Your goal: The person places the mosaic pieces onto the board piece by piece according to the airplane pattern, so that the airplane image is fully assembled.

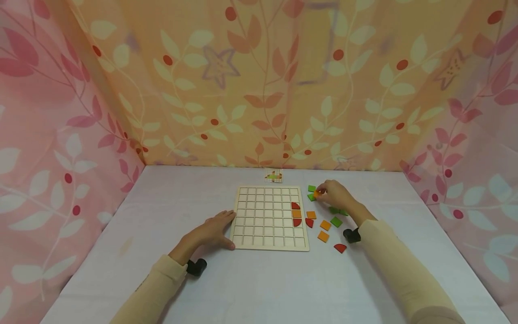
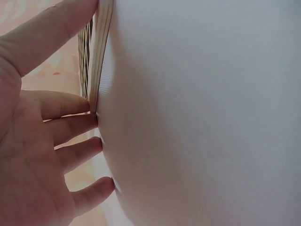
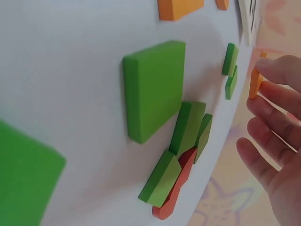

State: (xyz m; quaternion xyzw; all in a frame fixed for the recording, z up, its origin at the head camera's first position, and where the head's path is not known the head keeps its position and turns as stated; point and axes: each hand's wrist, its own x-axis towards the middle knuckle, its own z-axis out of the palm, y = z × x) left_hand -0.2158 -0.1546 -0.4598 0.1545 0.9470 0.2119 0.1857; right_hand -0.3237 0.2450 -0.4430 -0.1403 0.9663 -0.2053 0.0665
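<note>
A: While the left hand (image 1: 213,230) is resting at the edge of the board (image 1: 264,220), how are its fingers lying?

B: They are lying spread and fairly straight, with the thumb touching the board's edge too. The board is sitting just right of that hand, between the two.

A: And the right hand (image 1: 335,192)?

B: It is pinching an orange piece (image 3: 255,84) between thumb and fingers — whether the piece is touching the table, I cannot tell. Two green pieces (image 1: 311,188) are lying just left of its fingertips.

A: Anything on the board?

B: An orange square (image 1: 296,213) is sitting between two red quarter-circles (image 1: 296,205), on the side toward the right hand. Loose orange tiles (image 1: 325,225) are lying nearer the person than that hand — and a small card (image 1: 273,175) is lying beyond both hands.
</note>
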